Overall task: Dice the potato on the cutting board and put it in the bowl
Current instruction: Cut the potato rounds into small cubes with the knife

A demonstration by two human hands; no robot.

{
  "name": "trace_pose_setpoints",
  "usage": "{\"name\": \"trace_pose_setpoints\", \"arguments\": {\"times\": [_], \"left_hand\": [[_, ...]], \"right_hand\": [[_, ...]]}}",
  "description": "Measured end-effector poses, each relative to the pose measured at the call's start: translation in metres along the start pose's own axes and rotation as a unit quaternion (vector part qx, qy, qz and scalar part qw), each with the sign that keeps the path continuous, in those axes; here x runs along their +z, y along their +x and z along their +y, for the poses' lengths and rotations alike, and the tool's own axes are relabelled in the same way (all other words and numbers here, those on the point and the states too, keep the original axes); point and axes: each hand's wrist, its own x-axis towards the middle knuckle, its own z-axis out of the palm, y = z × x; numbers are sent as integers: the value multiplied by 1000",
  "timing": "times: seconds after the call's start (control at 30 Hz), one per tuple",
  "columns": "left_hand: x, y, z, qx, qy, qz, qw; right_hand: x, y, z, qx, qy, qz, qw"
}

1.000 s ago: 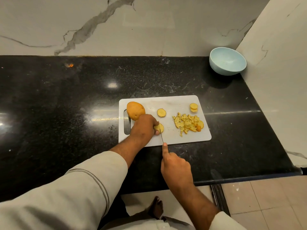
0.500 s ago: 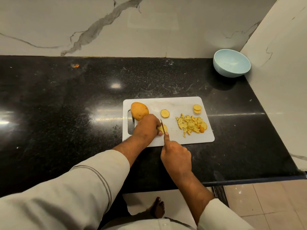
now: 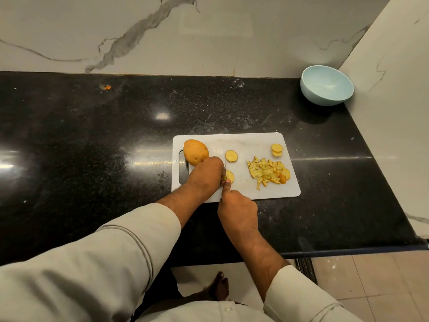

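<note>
Your potato (image 3: 195, 151) sits uncut, tan-skinned and rounded, at the far left of the white cutting board (image 3: 250, 141), right beside the board's handle slot; a single pale-yellow slice (image 3: 231, 156) lies just right of it; two more slices (image 3: 277, 149) are stacked near the far right corner; a heap of small yellow dice (image 3: 268, 171), some with skin edges, fills the right side of the board. Your left hand (image 3: 205, 174) curls down over a slice (image 3: 230, 176) near the board's middle, fingertips pinning it; your right hand (image 3: 236, 211) grips a knife (image 3: 225, 169), forefinger stretched along the blade, which stands thin and edge-on at that slice. The light blue bowl (image 3: 326, 86) stands well apart at the far right corner of the black counter (image 3: 92, 135), close to both walls; bare counter stretches wide to the left of the board; the board's near edge lies near the counter's front edge.
</note>
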Motion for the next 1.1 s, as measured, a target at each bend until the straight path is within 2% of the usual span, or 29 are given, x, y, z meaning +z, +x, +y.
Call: {"name": "trace_pose_setpoints", "arguments": {"times": [0.27,0.43,0.57,0.73,1.1], "left_hand": [[4,0,-3,-19,-37,2,999],[7,-1,-7,-16,-108,14,994],[8,-10,-13,-18,-164,34,986],[14,-15,-15,-12,-164,51,985],[8,-12,-11,-16,-114,18,993]], "right_hand": [[1,-24,13,-15,3,-28,999],[2,-50,21,-12,9,-59,998],[-4,-70,29,8,40,-50,998],[-9,-52,21,8,45,-12,999],[-5,-5,-1,27,57,-10,998]]}}
